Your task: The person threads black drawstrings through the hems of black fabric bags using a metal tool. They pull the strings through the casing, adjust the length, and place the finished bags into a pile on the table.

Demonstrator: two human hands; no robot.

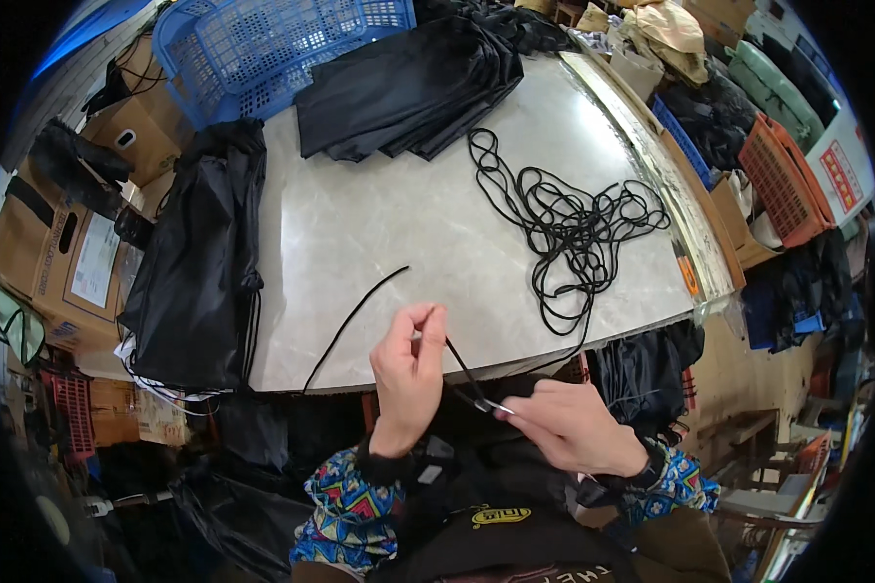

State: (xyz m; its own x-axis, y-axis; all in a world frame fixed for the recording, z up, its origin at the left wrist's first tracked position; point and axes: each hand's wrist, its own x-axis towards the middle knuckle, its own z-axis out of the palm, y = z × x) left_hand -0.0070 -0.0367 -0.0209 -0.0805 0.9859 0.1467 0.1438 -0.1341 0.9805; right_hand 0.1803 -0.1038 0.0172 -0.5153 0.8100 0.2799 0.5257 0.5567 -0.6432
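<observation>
My left hand [410, 379], at the table's near edge, is closed in a pinch on a black cord [462, 361]. That cord slants down from its fingertips toward my right hand [578, 428]. The right fingers are closed round a small, thin metal tool [499, 406] whose silver tip meets the cord; its exact kind cannot be made out. Beyond my right hand, a loose tangle of black cord [578, 228] lies on the table, with one strand trailing over the near edge. Left of my left hand, another length of cord [345, 321] curves across the tabletop.
Folded black fabric [408, 92] lies at the table's [360, 214] far side beside a blue plastic basket [282, 58]. More black fabric [199, 262] covers the left edge. An orange-handled tool [687, 275] rests at the right edge. Cardboard boxes [73, 248] stand left, an orange crate [786, 180] right.
</observation>
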